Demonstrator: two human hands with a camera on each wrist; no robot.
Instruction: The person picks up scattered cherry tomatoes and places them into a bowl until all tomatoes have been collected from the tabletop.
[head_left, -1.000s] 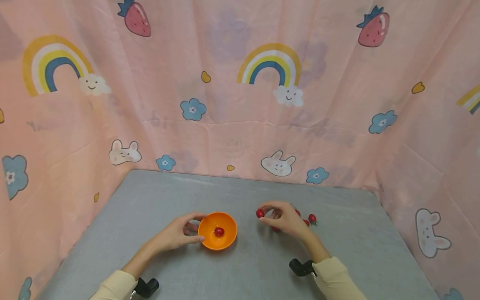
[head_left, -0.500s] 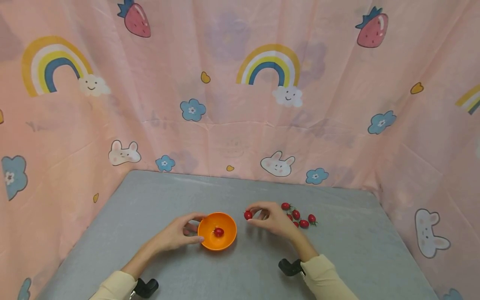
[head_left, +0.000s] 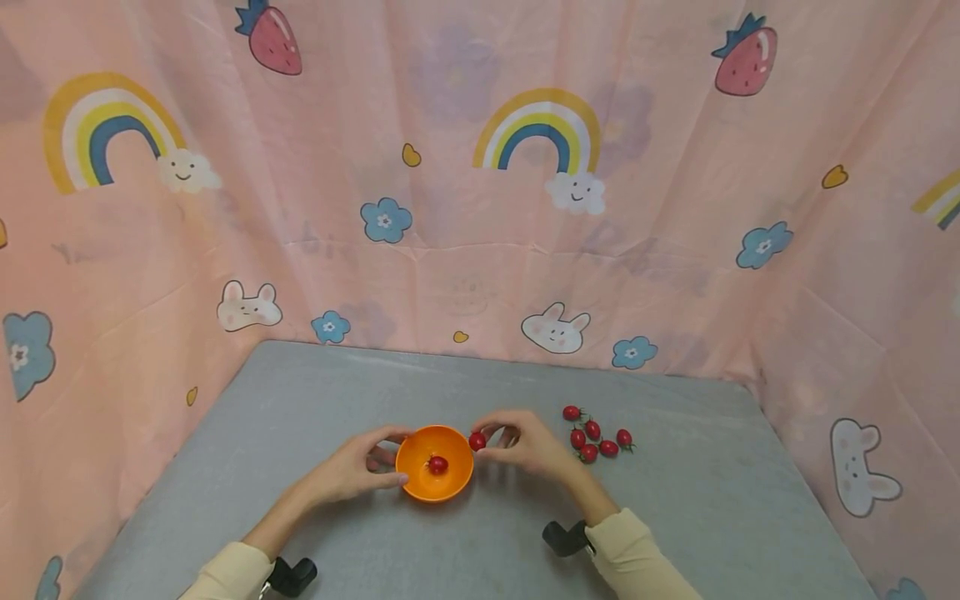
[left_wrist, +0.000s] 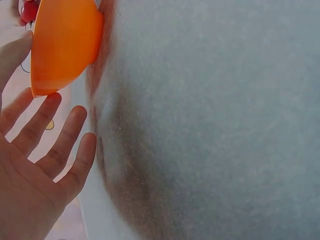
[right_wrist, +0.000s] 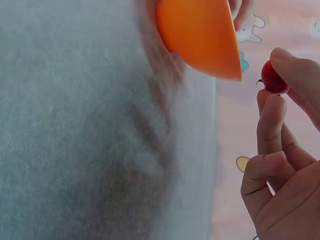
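Cherry tomato (head_left: 477,441) sits pinched in the fingertips of the right hand (head_left: 525,439), just beside the right edge of an orange bowl (head_left: 442,492); the view from my distant station is clearest at the right wrist, where the fruit hangs a little above rim level with a gap between the two; the thumb (right_wrist: 296,69) presses one side, fingertips meet it from the other, all drawn narrow, and the stem end points toward the bowl. I judge the light tip-hold suits a small, smooth fruit, leaving most of its skin exposed and the palm out of the way.

At left, the left hand (head_left: 360,461) holds the bowl by its side, thumb and fingers set wide along the rim; I take that as steadying, since the bowl looks light and the grip leaves its mouth uncovered; a second tomato (head_left: 437,465) lies inside, near the middle, touched by neither hand.

Six loose tomatoes (head_left: 592,430) lie grouped on the grey table (head_left: 337,383), beyond the right hand and well apart from the bowl, presumably within easy reach.
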